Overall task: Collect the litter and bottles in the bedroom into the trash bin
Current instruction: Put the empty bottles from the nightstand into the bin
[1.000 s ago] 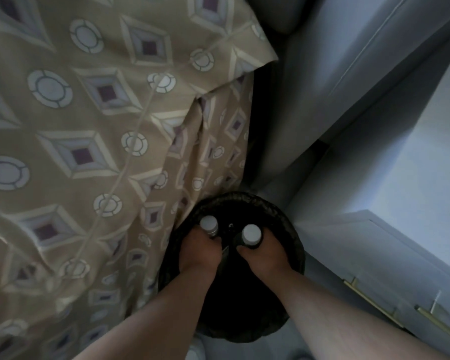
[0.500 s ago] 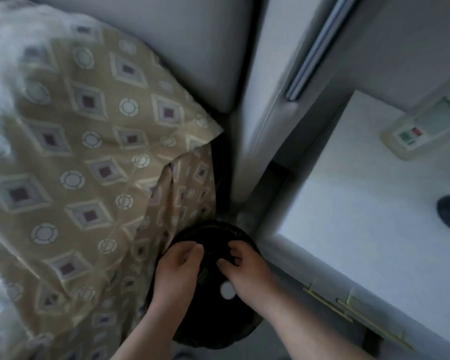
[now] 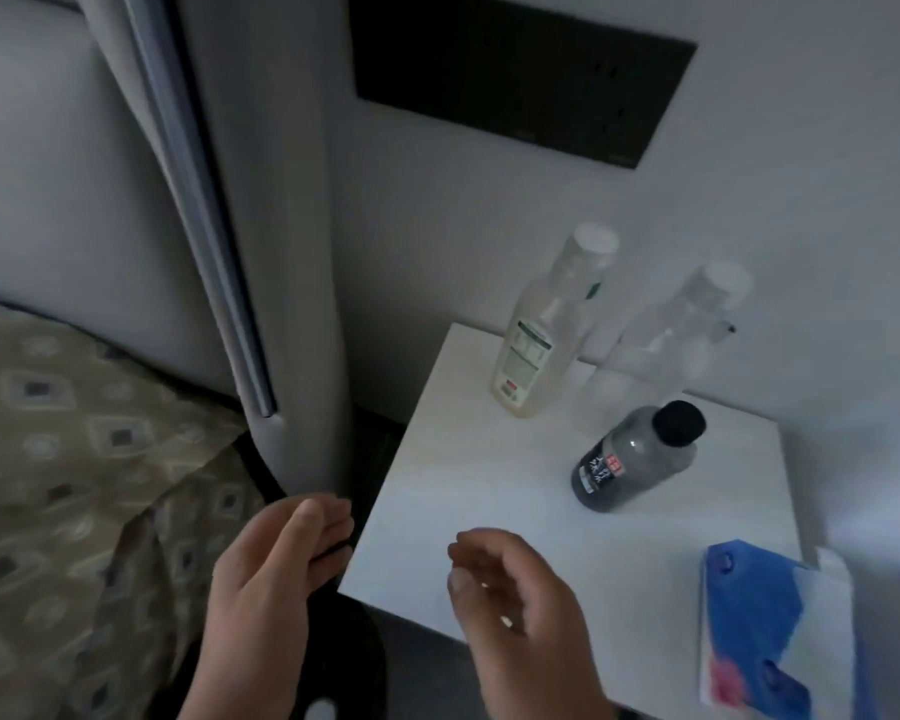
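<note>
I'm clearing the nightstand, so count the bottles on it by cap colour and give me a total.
White cap: 2, the labelled bottle and the clear bottle
Black cap: 1, the dark bottle
Total: 3

Bare left hand, bare right hand, short plain fingernails

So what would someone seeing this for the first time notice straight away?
Three bottles stand on the white nightstand: a tall green-labelled bottle and a clear bottle at the back, a dark bottle with a black cap in front. Nearer the camera, two empty hands hover: the left hand above the black trash bin, the right hand over the nightstand's front edge.
</note>
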{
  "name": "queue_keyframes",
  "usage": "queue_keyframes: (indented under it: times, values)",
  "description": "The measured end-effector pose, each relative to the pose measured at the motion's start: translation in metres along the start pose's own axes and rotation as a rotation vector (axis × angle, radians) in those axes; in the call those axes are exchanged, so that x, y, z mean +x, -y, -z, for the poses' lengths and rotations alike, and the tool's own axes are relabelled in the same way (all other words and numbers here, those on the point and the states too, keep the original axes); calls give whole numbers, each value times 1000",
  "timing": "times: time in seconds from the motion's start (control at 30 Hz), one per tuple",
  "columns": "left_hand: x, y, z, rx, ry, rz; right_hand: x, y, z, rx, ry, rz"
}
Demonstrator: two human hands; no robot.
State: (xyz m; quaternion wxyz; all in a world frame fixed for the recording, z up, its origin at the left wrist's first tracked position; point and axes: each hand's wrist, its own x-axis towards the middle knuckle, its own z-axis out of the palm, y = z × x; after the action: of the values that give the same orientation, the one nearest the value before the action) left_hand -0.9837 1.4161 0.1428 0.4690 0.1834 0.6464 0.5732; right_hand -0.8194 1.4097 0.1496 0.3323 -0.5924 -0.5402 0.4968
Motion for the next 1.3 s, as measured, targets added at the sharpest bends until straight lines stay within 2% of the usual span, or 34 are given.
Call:
queue_keyframes:
  times: [0.13,0.27,0.37,0.47,0.57,0.73,0.97,1.07,1.2,1.3]
  values:
    - [-10,-24,-55,85,76,-79,11,13,53,38,-223,147]
    - [-9,-57,-109,168,159,-194,21,29,96,-64,-540,334]
    - [-3,-80,-153,302,179,-346,30,37,121,-153,-679,349]
    - [5,-92,-193,523,234,-415,43,37,134,-133,-603,180]
    - [25,-81,-220,618,286,-321,55,30,135,-87,-459,49]
    - [53,-56,-222,541,301,-261,67,3,127,-196,-383,-8]
    - [52,-56,-213,663,279,-365,74,-1,127,-196,-408,-59]
    - [32,-68,-194,636,216,-411,66,5,126,-167,-427,-38]
    - [-4,-85,-138,671,156,-491,47,20,118,-128,-352,15]
    - [-16,-79,-64,445,114,-404,32,31,104,-88,-256,50]
